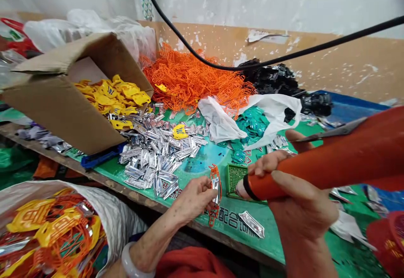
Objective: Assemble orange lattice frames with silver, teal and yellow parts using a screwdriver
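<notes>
My left hand (197, 198) is closed in a pinch on an orange plastic frame (213, 172) with a silver plate (215, 190) set against it, held upright over the table's front edge. My right hand (299, 202) wraps round a thick orange electric screwdriver (328, 156) with a black ring and a whitish nose. That nose points left, in front of the small green mesh basket (233, 179); its very tip is hard to make out. One loose silver plate (251, 224) lies on the green table between my hands.
A heap of silver plates (158, 156) spreads out of a tilted cardboard box (50, 105) with yellow parts (113, 94). Orange frames (195, 80) pile by the wall, near black parts (274, 78) and bagged teal parts (252, 122). A black cable (189, 48) hangs across. A white sack (120, 210) holds assembled pieces.
</notes>
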`<action>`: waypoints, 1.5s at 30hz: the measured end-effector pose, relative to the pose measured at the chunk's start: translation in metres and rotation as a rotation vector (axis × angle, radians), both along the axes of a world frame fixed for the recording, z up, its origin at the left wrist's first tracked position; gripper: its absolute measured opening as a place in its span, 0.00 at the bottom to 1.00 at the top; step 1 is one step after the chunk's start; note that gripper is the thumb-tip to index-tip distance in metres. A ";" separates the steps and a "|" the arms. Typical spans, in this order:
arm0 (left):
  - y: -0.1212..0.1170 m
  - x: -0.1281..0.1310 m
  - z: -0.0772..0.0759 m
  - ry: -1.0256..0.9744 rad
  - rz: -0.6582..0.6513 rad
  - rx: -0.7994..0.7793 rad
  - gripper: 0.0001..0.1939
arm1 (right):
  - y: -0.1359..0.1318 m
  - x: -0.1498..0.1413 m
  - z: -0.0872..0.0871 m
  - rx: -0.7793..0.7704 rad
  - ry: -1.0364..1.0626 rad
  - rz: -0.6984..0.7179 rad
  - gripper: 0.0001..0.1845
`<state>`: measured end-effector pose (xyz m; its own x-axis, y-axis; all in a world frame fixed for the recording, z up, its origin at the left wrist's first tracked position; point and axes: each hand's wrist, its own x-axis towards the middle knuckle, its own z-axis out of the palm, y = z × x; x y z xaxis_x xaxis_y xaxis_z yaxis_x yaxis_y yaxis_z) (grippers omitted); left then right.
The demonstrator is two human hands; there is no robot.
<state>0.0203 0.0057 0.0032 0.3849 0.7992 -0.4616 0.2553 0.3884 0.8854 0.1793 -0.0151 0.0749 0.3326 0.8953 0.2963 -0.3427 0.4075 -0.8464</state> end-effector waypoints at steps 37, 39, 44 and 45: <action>-0.001 0.000 -0.004 -0.143 -0.080 0.091 0.13 | -0.005 -0.023 -0.013 -0.129 -0.124 -0.011 0.32; -0.002 0.000 -0.005 -0.141 -0.084 0.103 0.14 | -0.007 -0.024 -0.013 -0.130 -0.138 -0.014 0.32; -0.004 0.003 -0.007 -0.099 -0.042 0.179 0.13 | -0.009 -0.025 -0.015 -0.107 -0.231 -0.005 0.29; -0.004 0.004 -0.006 -0.094 -0.033 0.199 0.13 | -0.010 -0.025 -0.017 -0.103 -0.253 -0.011 0.27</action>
<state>0.0240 0.0017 -0.0031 0.4461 0.8575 -0.2564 0.1774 0.1960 0.9644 0.1547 -0.0249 0.0584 0.2695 0.9219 0.2784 -0.1115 0.3170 -0.9418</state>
